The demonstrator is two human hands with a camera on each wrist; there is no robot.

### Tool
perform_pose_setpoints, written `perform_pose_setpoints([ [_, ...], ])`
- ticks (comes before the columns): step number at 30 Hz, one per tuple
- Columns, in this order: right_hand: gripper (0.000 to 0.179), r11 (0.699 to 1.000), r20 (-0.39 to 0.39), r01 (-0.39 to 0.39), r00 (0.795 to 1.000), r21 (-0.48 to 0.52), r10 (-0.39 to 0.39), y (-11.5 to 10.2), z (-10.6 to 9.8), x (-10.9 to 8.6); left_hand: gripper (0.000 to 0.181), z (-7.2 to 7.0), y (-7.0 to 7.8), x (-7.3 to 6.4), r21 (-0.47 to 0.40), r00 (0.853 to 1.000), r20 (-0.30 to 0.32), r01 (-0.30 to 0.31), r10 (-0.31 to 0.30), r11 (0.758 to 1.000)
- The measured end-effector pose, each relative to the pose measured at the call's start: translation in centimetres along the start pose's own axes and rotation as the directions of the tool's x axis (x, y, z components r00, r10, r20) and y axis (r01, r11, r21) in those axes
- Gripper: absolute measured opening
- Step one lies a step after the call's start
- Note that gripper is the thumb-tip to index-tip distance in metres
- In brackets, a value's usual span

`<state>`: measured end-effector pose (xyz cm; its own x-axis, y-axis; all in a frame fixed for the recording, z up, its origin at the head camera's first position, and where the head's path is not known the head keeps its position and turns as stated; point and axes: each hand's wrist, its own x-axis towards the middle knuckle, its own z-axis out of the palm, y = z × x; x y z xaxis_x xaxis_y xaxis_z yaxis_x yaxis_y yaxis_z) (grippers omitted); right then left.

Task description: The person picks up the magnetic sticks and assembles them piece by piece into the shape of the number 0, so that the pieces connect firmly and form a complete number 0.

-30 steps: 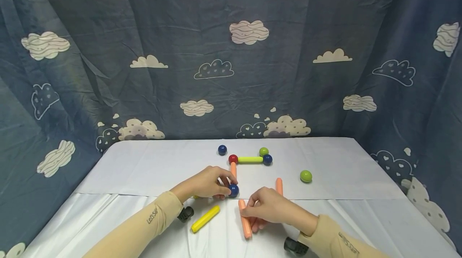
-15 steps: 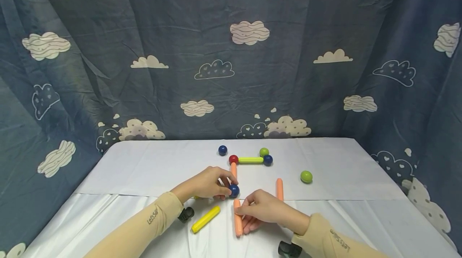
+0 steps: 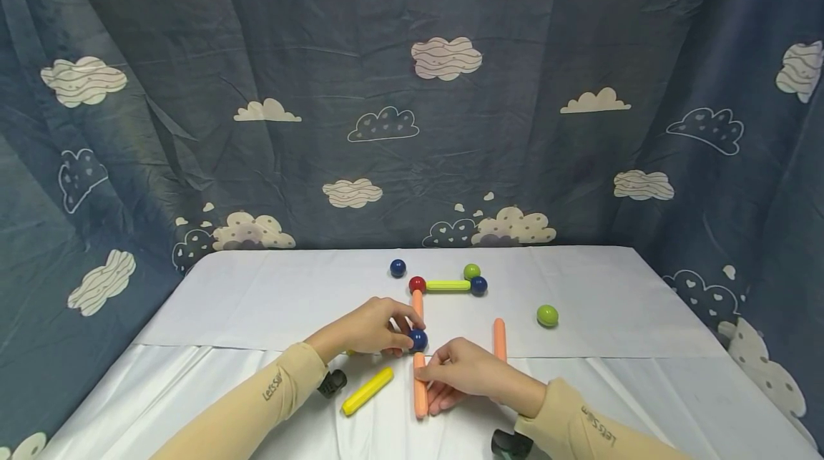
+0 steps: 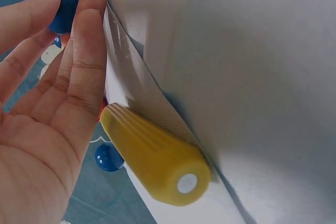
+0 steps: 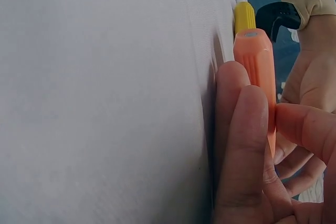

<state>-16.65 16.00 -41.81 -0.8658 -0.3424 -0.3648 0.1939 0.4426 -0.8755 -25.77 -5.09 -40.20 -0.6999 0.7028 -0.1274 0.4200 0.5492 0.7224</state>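
My left hand (image 3: 376,325) pinches a dark blue ball (image 3: 419,340) between thumb and fingers; the left wrist view shows this blue ball (image 4: 65,13) at the fingertips. From the ball's far side an orange stick (image 3: 418,306) runs to a red ball (image 3: 417,285). My right hand (image 3: 468,374) holds a second orange stick (image 3: 420,397) between thumb and fingers. Its far end lies right at the near side of the blue ball; whether they touch I cannot tell. In the right wrist view the near end of this orange stick (image 5: 256,56) shows a small metal disc.
A lime stick (image 3: 448,286) joins the red ball to another blue ball (image 3: 478,286), beside a green ball (image 3: 472,271). Loose on the white cloth lie a blue ball (image 3: 398,268), a green ball (image 3: 548,315), an orange stick (image 3: 500,335) and a yellow stick (image 3: 367,391).
My right hand has moved left with its orange stick, bringing the stick in line below the blue ball and slightly closer to it. The left hand has stayed on the ball.
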Motion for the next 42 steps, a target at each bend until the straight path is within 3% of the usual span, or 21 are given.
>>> perform_pose_setpoints([
  [11,0.026,0.999,-0.022,-0.035,0.999,-0.009,0.034,-0.19,0.2,0.29,0.028,-0.02,0.03,-0.08,-0.002,1.0,0.001,0.007,-0.007,1.0],
  [42,0.027,0.999,-0.006,-0.026,1.0,0.027,0.026,-0.24,-0.07,0.28,0.027,0.08,-0.11,-0.14,-0.006,1.0,-0.001,0.0,0.0,1.0],
])
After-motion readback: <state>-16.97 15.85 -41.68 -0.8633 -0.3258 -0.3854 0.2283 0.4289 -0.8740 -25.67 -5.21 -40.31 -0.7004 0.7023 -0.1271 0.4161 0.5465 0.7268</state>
